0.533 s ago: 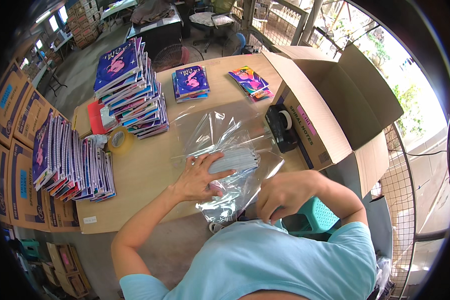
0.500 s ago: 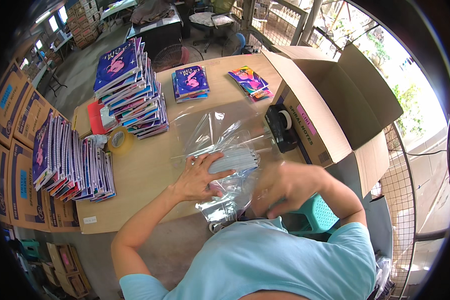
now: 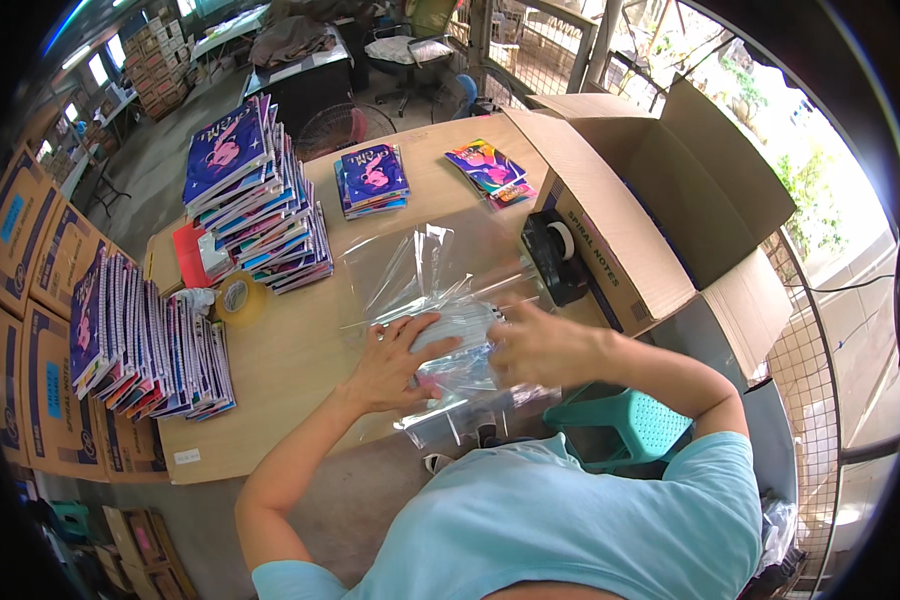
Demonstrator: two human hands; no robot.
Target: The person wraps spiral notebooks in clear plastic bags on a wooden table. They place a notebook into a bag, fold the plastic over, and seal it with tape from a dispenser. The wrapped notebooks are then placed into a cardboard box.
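A clear plastic sheet [image 3: 420,255] is spread on the table, reaching past its near edge. On it, close to me, lies a pale flat bundle [image 3: 460,325] under shiny film; what the bundle is made of cannot be made out through the glare. My left hand [image 3: 398,362] rests on the bundle's left side, fingers spread and thumb toward its middle. At the right end of the bundle my right hand [image 3: 540,345] has its fingers curled together against the film, slightly blurred. A black tape dispenser [image 3: 555,258] stands beyond my right hand.
Tall stacks of spiral notebooks [image 3: 270,200] [image 3: 155,340] stand at the left, beside a tape roll [image 3: 238,297]. Smaller piles of notebooks [image 3: 372,178] [image 3: 490,168] lie at the far side. An open carton [image 3: 610,240] is at the right, and a teal stool [image 3: 630,425] below.
My right hand has moved forward and left, from near the table's front edge onto the bundle's right end. The film's near part now lies more spread out. My left hand stays on the bundle.
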